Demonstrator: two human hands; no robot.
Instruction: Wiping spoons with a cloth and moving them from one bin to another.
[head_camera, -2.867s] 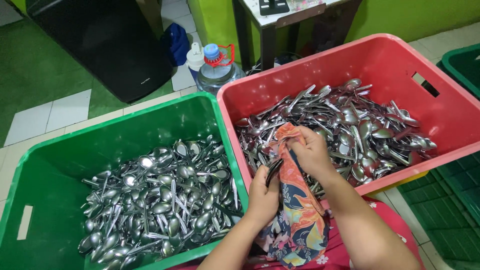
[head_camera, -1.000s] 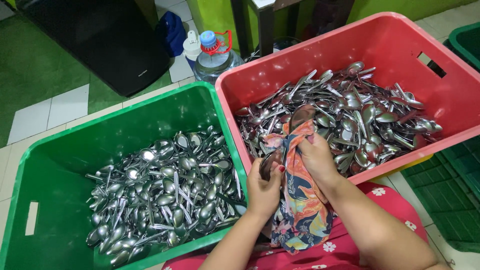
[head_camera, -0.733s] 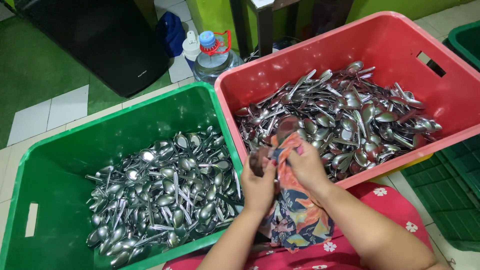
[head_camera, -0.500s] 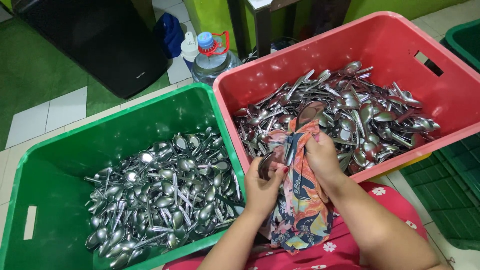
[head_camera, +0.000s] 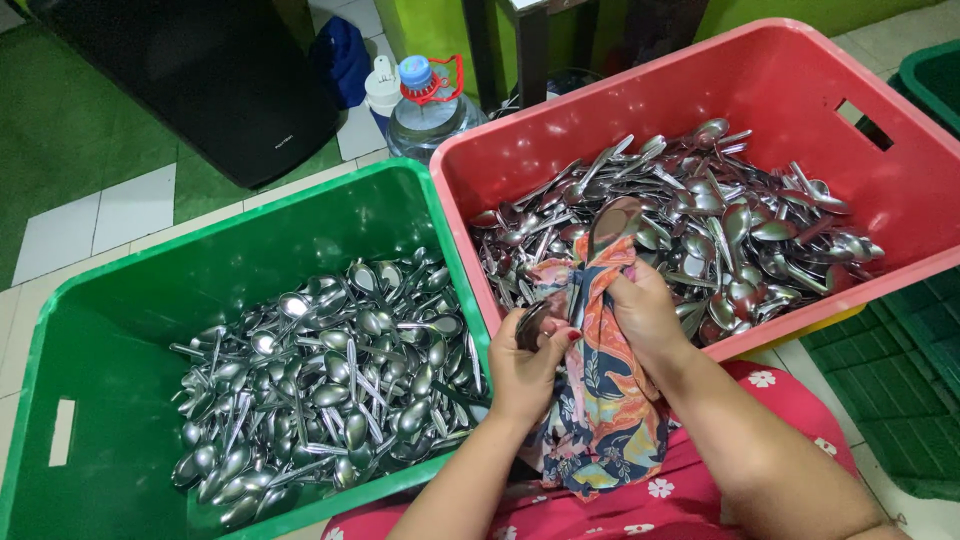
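My left hand (head_camera: 528, 360) grips one end of a metal spoon (head_camera: 612, 218) down by my lap. My right hand (head_camera: 645, 312) presses a colourful patterned cloth (head_camera: 598, 410) around the spoon's shaft; the bowl sticks up out of the cloth. Both hands hover at the near rim of a red crate (head_camera: 800, 95) that is heaped with several metal spoons (head_camera: 720, 230). To the left stands a green crate (head_camera: 250, 240) holding another pile of spoons (head_camera: 330, 380).
A plastic water bottle with a blue cap (head_camera: 428, 105) and a white bottle (head_camera: 382, 90) stand on the tiled floor behind the crates. A black bin (head_camera: 200, 70) is at the back left. Green crates (head_camera: 920, 380) sit at the right.
My right hand has slid the cloth up and down along the spoon while my left hand kept hold of it. The spoon's bowl now pokes higher out of the cloth.
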